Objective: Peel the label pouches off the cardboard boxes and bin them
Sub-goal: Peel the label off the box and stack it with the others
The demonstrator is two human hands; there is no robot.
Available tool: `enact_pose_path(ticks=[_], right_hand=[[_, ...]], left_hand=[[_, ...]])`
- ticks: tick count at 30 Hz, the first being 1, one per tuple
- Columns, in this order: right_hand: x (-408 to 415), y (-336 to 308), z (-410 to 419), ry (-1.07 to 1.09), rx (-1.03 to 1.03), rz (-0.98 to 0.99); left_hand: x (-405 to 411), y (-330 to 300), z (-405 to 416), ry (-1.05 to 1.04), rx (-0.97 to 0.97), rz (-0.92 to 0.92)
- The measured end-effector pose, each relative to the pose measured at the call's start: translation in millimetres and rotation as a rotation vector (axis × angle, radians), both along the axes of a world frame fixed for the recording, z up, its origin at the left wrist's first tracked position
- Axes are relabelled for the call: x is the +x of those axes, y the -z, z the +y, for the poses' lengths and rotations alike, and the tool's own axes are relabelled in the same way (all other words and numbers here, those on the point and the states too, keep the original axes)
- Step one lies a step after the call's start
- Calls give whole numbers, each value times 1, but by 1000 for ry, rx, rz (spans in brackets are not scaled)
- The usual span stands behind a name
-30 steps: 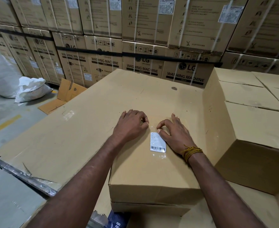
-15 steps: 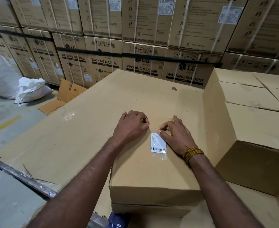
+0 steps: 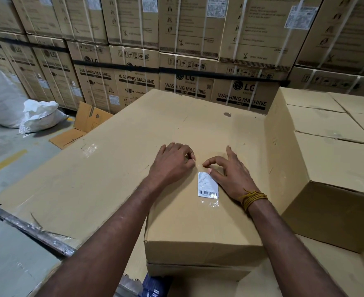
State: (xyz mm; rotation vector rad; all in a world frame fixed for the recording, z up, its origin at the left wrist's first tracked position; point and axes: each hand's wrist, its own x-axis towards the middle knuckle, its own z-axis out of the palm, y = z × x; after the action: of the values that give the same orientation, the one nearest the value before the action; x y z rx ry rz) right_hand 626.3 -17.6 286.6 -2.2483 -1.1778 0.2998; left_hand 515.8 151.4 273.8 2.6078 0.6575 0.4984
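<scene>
Lying flat on the plain brown cardboard box (image 3: 200, 224): clear plastic label pouch with white barcode slip (image 3: 208, 185). Left hand (image 3: 172, 162) at 10 o'clock, fingers curled, picking its edge; right hand (image 3: 230, 172) at 2 o'clock, thumb pressing a corner. Risk: film tears, leaving residue.

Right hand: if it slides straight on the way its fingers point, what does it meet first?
Probably the left hand. The right hand has its forefinger and thumb aimed leftward across the box top, just above the label pouch, with only a small gap to the left fingertips. Depth looks shared.
</scene>
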Motion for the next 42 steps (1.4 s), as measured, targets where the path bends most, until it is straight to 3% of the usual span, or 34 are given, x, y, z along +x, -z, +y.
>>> enact_pose_path(ticks=[42], right_hand=[[0, 7, 7, -42, -31, -31]], left_hand=[[2, 4, 1, -10, 20, -11]])
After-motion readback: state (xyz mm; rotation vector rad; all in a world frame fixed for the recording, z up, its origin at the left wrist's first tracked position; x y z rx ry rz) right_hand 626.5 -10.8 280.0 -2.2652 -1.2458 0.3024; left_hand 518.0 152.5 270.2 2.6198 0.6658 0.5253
